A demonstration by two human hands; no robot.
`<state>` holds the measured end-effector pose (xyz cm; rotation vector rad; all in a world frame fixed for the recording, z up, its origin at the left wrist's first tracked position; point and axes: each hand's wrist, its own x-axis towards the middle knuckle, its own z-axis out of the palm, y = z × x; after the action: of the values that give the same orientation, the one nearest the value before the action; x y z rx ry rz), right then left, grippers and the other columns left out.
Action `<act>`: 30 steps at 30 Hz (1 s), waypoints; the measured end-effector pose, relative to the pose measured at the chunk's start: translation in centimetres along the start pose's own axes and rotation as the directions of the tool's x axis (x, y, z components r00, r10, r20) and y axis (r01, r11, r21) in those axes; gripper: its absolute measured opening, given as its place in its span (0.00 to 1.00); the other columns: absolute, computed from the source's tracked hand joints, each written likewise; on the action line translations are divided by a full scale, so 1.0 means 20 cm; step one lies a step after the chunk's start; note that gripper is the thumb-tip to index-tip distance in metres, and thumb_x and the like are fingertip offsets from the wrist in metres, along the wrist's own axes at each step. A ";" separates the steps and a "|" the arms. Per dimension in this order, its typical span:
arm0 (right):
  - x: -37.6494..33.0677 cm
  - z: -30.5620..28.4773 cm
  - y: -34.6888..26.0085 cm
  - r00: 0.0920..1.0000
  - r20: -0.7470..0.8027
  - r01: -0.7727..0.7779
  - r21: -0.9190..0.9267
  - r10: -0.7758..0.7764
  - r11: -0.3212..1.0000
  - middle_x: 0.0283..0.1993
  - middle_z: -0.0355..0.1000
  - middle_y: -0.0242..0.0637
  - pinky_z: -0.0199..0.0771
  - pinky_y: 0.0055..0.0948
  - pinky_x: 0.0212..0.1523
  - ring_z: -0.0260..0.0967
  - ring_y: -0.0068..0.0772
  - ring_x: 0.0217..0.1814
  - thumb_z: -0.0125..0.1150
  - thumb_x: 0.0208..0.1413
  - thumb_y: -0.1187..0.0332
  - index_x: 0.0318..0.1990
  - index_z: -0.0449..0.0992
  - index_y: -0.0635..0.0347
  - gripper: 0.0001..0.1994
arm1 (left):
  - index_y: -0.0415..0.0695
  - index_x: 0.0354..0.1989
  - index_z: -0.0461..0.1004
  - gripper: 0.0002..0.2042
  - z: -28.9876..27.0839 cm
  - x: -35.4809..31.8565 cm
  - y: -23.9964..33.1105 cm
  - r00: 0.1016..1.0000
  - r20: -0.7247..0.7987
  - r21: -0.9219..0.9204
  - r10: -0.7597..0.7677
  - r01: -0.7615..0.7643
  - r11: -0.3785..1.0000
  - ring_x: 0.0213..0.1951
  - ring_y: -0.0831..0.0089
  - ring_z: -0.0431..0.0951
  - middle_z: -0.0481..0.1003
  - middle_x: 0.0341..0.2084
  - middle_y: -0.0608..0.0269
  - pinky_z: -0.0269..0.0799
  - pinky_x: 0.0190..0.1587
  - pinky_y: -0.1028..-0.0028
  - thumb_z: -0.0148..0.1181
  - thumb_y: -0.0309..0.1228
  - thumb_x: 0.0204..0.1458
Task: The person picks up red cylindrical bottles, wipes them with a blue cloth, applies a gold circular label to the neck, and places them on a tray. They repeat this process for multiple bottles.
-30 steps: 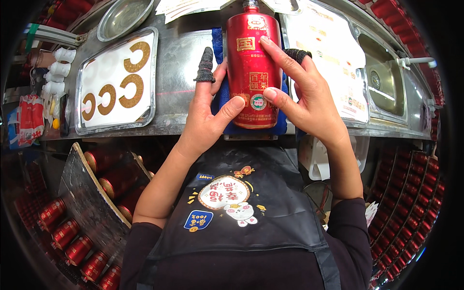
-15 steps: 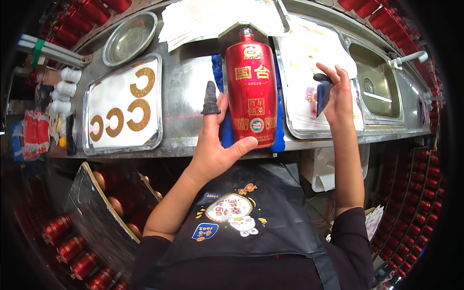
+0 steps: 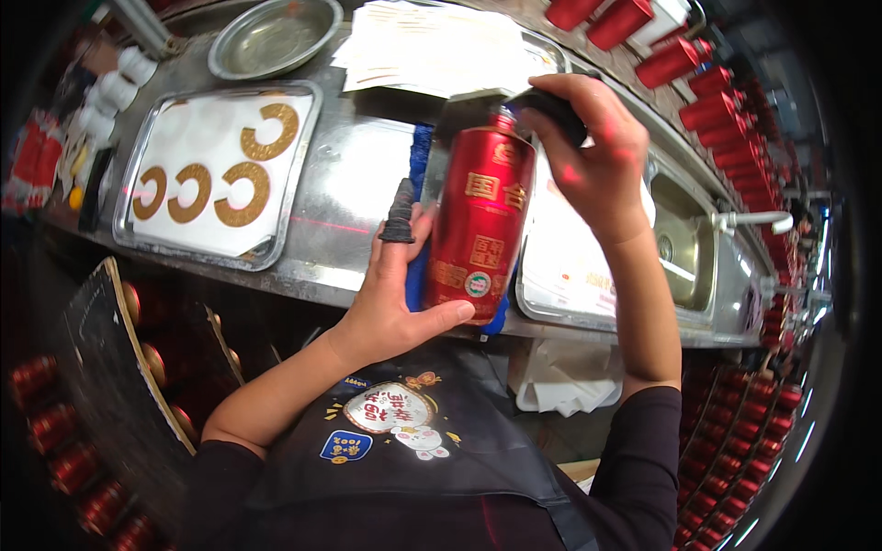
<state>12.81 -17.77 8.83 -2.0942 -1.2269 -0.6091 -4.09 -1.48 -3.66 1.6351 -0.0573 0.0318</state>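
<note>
A red bottle (image 3: 482, 216) with gold lettering lies on a blue cloth (image 3: 420, 161), its neck pointing away from me. My left hand (image 3: 386, 294) grips its lower left side, thumb across the front near the base. A black ribbed finger cover (image 3: 399, 216) is on that hand's index finger, which points up along the bottle. My right hand (image 3: 597, 147) is at the bottle's neck, fingers bent around a dark flat piece (image 3: 559, 112). Whether this piece touches the neck I cannot tell.
On the left, a metal tray (image 3: 312, 119) holds several gold C-shaped labels (image 3: 242, 195) on white paper. A metal bowl (image 3: 276, 41) and stacked white sheets (image 3: 436, 50) stand behind. A sink (image 3: 684, 243) with a white faucet (image 3: 753, 221) is right. Red bottles (image 3: 726, 119) line the back.
My right hand has moved from above the right tray, left and away from me, to the bottle's neck with the dark piece. My left hand stays on the bottle. The whole view has tilted.
</note>
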 end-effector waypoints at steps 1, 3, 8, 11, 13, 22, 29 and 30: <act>0.02 0.00 0.03 0.998 0.039 -0.054 0.015 0.053 0.998 0.36 0.79 0.41 0.77 0.25 0.37 0.79 0.30 0.37 0.71 0.47 0.81 0.43 0.79 0.63 0.14 | 0.33 0.74 0.37 0.55 0.00 0.00 0.00 1.000 -0.008 -0.001 0.000 0.000 1.000 0.73 0.49 0.54 0.47 0.71 0.36 0.46 0.73 0.58 0.74 0.40 0.48; 0.02 -0.02 0.01 0.959 0.275 -0.032 0.327 -0.063 0.944 0.37 0.79 0.42 0.77 0.29 0.37 0.79 0.32 0.37 0.72 0.46 0.79 0.43 0.80 0.60 0.15 | 0.35 0.74 0.37 0.55 -0.01 0.00 0.01 0.999 0.007 0.085 0.050 -0.051 0.995 0.72 0.47 0.54 0.47 0.71 0.35 0.42 0.74 0.57 0.73 0.43 0.49; 0.16 0.09 0.02 0.942 0.322 0.030 0.210 -0.098 0.977 0.38 0.79 0.43 0.78 0.29 0.37 0.80 0.39 0.38 0.71 0.46 0.80 0.45 0.79 0.61 0.16 | 0.42 0.75 0.29 0.57 -0.01 0.01 0.03 0.999 0.031 -0.023 0.028 -0.028 0.999 0.74 0.51 0.50 0.48 0.73 0.40 0.40 0.74 0.57 0.72 0.35 0.49; 0.12 0.05 -0.03 0.999 0.033 -0.026 0.030 0.025 0.999 0.33 0.78 0.40 0.77 0.29 0.32 0.78 0.35 0.33 0.69 0.49 0.79 0.42 0.78 0.61 0.12 | 0.41 0.75 0.29 0.57 -0.01 0.00 0.04 0.999 0.033 0.093 0.022 -0.025 0.995 0.74 0.49 0.50 0.49 0.72 0.40 0.38 0.74 0.56 0.73 0.36 0.49; -0.07 0.02 -0.14 0.995 0.005 -0.101 0.219 0.102 0.970 0.32 0.79 0.39 0.76 0.25 0.33 0.77 0.28 0.32 0.70 0.49 0.81 0.42 0.78 0.64 0.12 | 0.37 0.73 0.37 0.54 -0.01 -0.01 0.04 1.000 0.009 0.082 0.026 -0.027 0.996 0.72 0.44 0.53 0.53 0.71 0.39 0.31 0.74 0.51 0.73 0.43 0.48; -0.34 0.12 0.05 0.882 -0.279 -0.285 0.325 0.379 0.902 0.35 0.77 0.36 0.74 0.21 0.35 0.74 0.22 0.34 0.72 0.53 0.76 0.44 0.77 0.65 0.13 | 0.34 0.73 0.33 0.57 0.00 0.00 0.04 1.000 0.015 0.069 0.009 -0.010 0.998 0.74 0.46 0.51 0.45 0.70 0.34 0.46 0.73 0.57 0.74 0.40 0.48; -0.27 0.06 0.00 0.953 -0.155 -0.216 0.251 0.260 0.944 0.34 0.78 0.36 0.77 0.21 0.33 0.76 0.23 0.32 0.71 0.51 0.79 0.44 0.78 0.62 0.13 | 0.34 0.74 0.33 0.57 0.01 0.01 0.03 1.000 -0.022 -0.012 0.020 -0.021 1.000 0.74 0.47 0.52 0.47 0.70 0.35 0.47 0.73 0.57 0.74 0.40 0.48; -0.25 0.07 0.02 0.988 -0.082 -0.109 0.230 0.131 0.967 0.34 0.78 0.37 0.76 0.22 0.33 0.76 0.23 0.31 0.71 0.52 0.78 0.44 0.78 0.62 0.12 | 0.34 0.74 0.34 0.57 0.00 0.01 0.03 0.999 -0.031 0.002 0.014 -0.014 1.000 0.74 0.48 0.52 0.47 0.70 0.35 0.47 0.73 0.58 0.75 0.40 0.48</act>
<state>10.96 -19.84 4.53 -1.9109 -1.0535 -0.4868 -3.96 -1.60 -3.11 1.6359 -0.0456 0.0679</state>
